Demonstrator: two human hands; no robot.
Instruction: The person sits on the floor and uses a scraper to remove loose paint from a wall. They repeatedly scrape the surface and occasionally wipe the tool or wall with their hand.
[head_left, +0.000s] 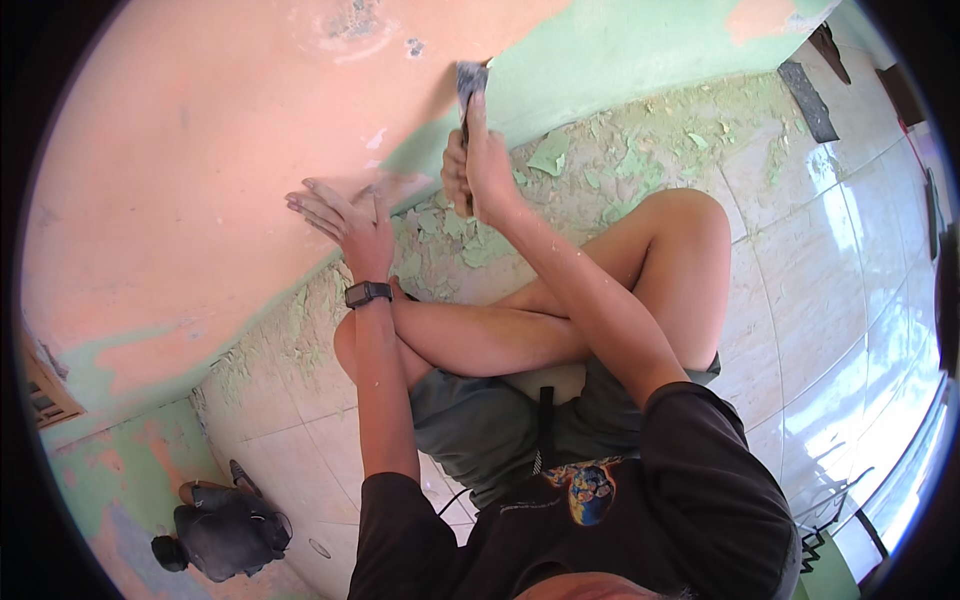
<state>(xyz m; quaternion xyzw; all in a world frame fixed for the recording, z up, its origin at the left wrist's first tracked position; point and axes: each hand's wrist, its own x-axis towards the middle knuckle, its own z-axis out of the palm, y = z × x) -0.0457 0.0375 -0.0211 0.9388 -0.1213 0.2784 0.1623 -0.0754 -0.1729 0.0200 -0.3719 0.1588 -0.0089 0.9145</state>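
My right hand (480, 176) is closed around the handle of a paint scraper (471, 79), thumb laid along it. The scraper's wide blade meets the wall (187, 165) where green paint borders the bare pinkish-orange surface. Lower on the wall, my left hand (345, 217) rests with spread fingers, palm towards the surface, holding nothing. A dark wristwatch (367, 294) is on that wrist. Green paint flakes (550, 153) and dust lie on the tiled floor along the wall's foot, beside my crossed legs.
Another person (225, 531) in dark clothes sits by a patchy wall at the lower left. A dark flat strip (808, 101) lies on the tiles at the upper right. A metal rack (829, 517) stands at the lower right. A wooden frame (49, 390) shows at the left edge.
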